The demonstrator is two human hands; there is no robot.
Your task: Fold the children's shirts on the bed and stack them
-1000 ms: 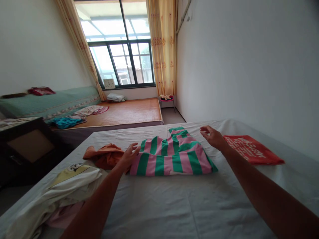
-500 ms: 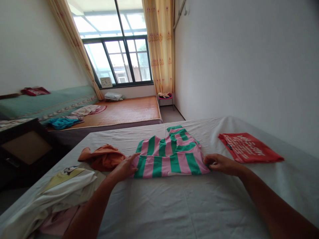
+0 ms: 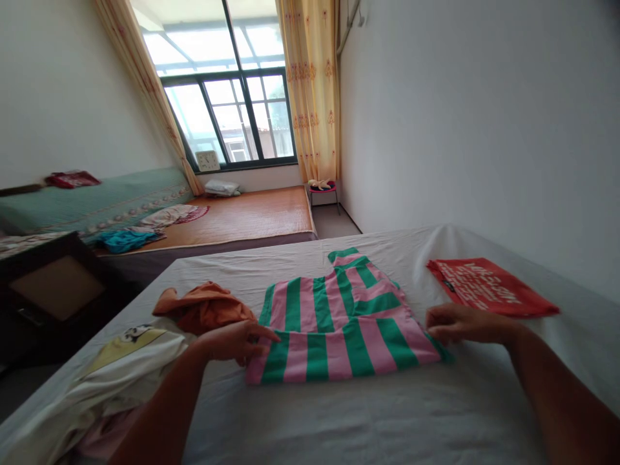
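A pink and green striped shirt (image 3: 334, 323) lies partly folded on the pale sheet, with a sleeve-like part pointing toward the far edge. My left hand (image 3: 239, 340) pinches its near left side between thumb and fingers. At the right side of the shirt, my right hand (image 3: 458, 324) has its fingers closed on the cloth; the fingertips are partly hidden and slightly blurred. The shirt's near edge runs almost straight between both hands.
An orange garment (image 3: 201, 307) is crumpled beside my left hand, with a white shirt (image 3: 130, 368) nearer. A folded red shirt (image 3: 489, 284) lies at the right, by the wall. Beyond stand a mat-covered bed (image 3: 256, 210) and a dark cabinet (image 3: 53, 284).
Both hands have come nearer to me and moved farther apart, drawing the shirt's near edge closer and wider. The striped cloth lies flatter than before.
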